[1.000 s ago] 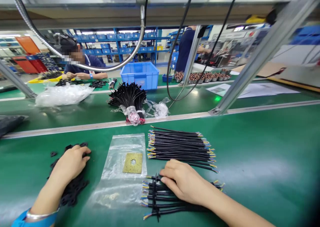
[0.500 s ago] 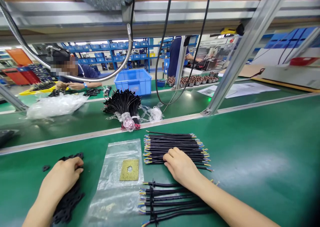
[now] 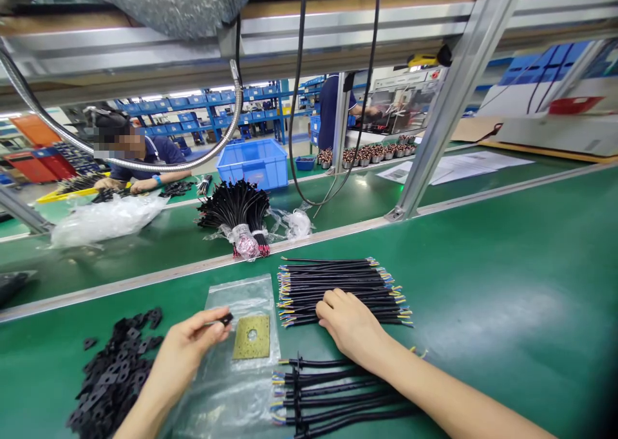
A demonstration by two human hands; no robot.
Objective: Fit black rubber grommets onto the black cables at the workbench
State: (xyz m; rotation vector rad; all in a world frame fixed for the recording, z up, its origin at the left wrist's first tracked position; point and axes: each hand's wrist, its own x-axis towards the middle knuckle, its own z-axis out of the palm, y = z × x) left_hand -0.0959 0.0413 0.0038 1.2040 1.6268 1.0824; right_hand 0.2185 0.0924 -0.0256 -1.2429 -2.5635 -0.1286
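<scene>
My left hand (image 3: 186, 342) pinches a small black flat piece (image 3: 225, 320) between thumb and fingertips, above a clear zip bag (image 3: 219, 387). On the bag lies a yellow square sponge (image 3: 252, 337) with a round hole. A heap of black flat pieces with holes (image 3: 113, 368) is left of that hand. My right hand (image 3: 350, 323) has its fingers curled at the near edge of a row of black cables (image 3: 333, 278) with bared coloured wire ends; the fingertips are partly hidden. Below it, partly under my forearm, lie several cables (image 3: 338, 397) with black pieces fitted near their left ends.
A metal rail (image 3: 207, 264) and upright post (image 3: 434, 104) border the bench. Behind stand tied black cable bundles (image 3: 234, 210), a plastic bag (image 3: 109, 220), a blue bin (image 3: 253, 162) and papers (image 3: 463, 167). A black cord (image 3: 294, 104) hangs in front. Two people work beyond.
My left hand has risen from the heap and moved right over the bag with a black piece. My right hand stays at the cables; the nearest cable now lies straighter in the row.
</scene>
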